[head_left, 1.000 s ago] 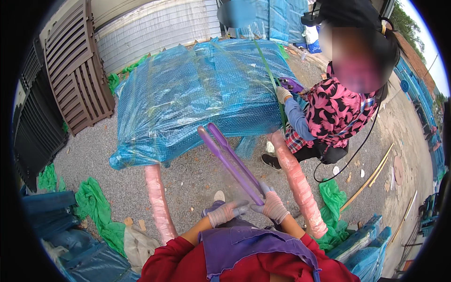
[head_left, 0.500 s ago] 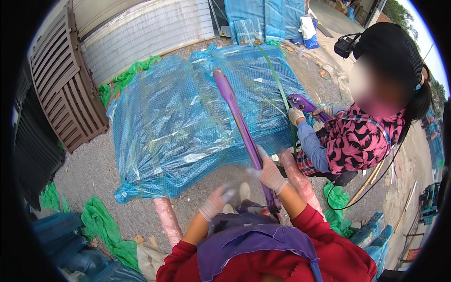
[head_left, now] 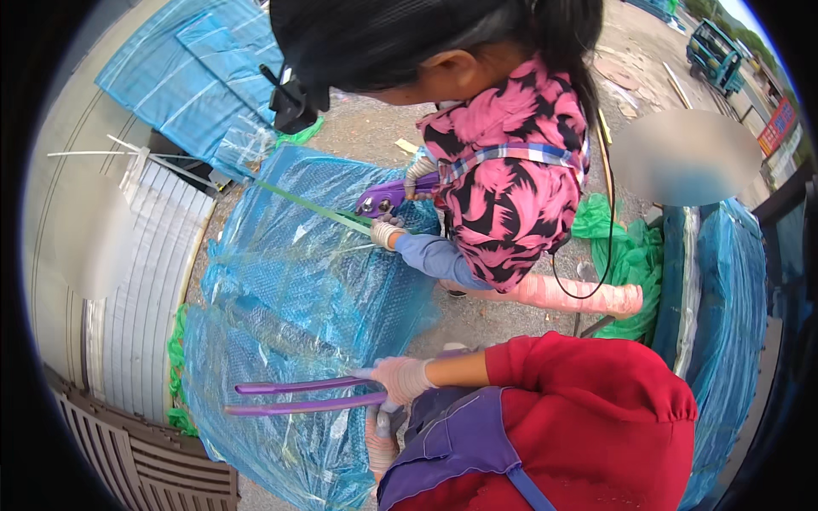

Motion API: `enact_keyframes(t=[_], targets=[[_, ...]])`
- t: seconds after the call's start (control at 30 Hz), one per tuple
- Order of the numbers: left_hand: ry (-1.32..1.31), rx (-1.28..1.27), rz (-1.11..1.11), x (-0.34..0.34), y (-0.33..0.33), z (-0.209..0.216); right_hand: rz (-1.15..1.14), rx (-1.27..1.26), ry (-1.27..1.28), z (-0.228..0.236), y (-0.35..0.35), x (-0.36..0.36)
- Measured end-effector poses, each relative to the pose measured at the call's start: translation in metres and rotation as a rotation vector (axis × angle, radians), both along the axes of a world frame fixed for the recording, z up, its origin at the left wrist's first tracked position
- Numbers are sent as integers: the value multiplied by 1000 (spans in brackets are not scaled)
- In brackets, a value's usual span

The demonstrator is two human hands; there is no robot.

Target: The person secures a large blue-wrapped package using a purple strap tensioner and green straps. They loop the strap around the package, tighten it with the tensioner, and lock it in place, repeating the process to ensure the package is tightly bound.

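My right hand (head_left: 402,379), in a pale glove with grey fingertips, is closed round a long purple two-handled tool (head_left: 307,407). The tool's two handles lie slightly apart, pointing left across a large load wrapped in blue bubble film (head_left: 281,281). Its other end is hidden behind my right hand and purple apron. Just below, my left hand (head_left: 380,439) is next to the apron, its fingers bent and partly hidden; what it holds, if anything, I cannot make out. A co-worker's gloved hands hold a purple strap tensioner (head_left: 381,201) on a green strap (head_left: 311,203) crossing the load.
The co-worker (head_left: 511,170) bends over the far right side of the load. A pink-wrapped roll (head_left: 579,294) sticks out beneath it, near a black cable and green netting (head_left: 639,255). Blue-wrapped stacks (head_left: 724,341) stand at right, brown slatted panels (head_left: 153,464) at lower left.
My view has turned right, so the load appears further left and the co-worker closer. The purple tool has swung from upright to lying leftward, and its handles now show apart.
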State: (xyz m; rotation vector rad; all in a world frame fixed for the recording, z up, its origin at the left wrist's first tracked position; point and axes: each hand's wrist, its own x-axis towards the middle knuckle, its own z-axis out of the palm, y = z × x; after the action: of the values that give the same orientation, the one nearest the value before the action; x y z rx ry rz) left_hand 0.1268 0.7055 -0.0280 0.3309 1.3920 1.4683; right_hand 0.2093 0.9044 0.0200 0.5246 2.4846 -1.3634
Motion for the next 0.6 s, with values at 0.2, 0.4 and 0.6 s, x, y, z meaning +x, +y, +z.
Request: enact_keyframes(t=[0.2, 0.4, 0.6], targets=[[123, -181, -605, -18, 22, -34, -104, 52, -89, -13, -35, 82], [589, -329, -1326, -26, 39, -86, -324, 31, -103, -54, -105, 189], [510, -265, -1310, 62, 55, -63, -670, -108, -91, -50, -160, 307]])
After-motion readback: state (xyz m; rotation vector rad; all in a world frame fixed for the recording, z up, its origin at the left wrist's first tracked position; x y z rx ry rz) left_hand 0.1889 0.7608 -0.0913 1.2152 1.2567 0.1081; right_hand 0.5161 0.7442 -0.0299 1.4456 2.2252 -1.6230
